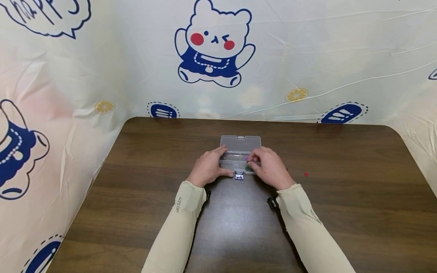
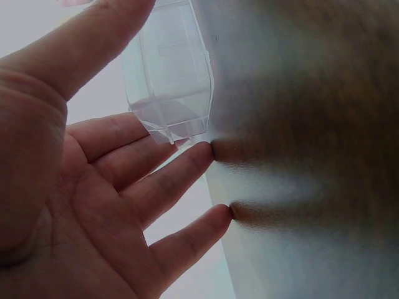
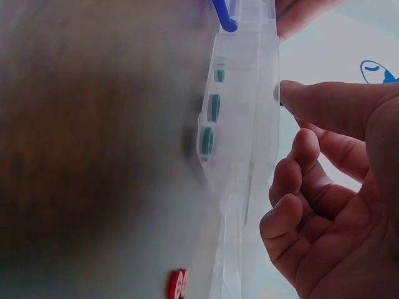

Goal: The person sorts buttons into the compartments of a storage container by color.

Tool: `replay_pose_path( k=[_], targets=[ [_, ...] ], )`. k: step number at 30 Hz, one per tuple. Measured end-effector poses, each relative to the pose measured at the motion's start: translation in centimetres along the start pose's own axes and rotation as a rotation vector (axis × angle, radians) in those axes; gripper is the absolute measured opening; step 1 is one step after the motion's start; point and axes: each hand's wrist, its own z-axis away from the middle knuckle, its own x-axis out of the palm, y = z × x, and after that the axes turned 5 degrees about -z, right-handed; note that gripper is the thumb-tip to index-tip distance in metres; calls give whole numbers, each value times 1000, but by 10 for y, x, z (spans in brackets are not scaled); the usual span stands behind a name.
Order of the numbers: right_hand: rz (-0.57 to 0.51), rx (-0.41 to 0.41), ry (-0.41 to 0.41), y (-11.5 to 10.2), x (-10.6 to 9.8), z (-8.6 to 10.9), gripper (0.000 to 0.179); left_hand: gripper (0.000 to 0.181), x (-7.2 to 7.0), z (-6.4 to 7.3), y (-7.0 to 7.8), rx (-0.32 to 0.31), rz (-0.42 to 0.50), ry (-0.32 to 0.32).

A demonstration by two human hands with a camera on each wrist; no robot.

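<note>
A clear plastic compartment box (image 1: 229, 166) stands on the table with its lid (image 1: 240, 143) tipped back. My left hand (image 1: 209, 167) holds its left end, thumb along the front and forefinger toward the back; two fingertips touch the tabletop in the left wrist view. Over the box's right side, my right hand (image 1: 269, 167) pinches a small dark piece (image 3: 277, 93) between thumb and forefinger, mostly hidden by them. Several small green discs (image 3: 214, 108) show through the wall of the front compartment. A purple piece (image 1: 247, 159) lies in a rear compartment.
Small red discs (image 3: 177, 284) lie on the brown wooden table (image 1: 341, 212), right of the box. A blue latch (image 1: 239, 176) hangs off the box's front edge. Behind the table hangs a white sheet (image 1: 273, 45) printed with cartoon bears.
</note>
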Motion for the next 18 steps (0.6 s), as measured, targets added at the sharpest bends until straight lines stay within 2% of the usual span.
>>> replay_pose_path(
  k=[18],
  targets=[
    [8, -14, -3, -6, 8, -9, 7, 91, 0, 0, -1, 11, -11, 4]
  ],
)
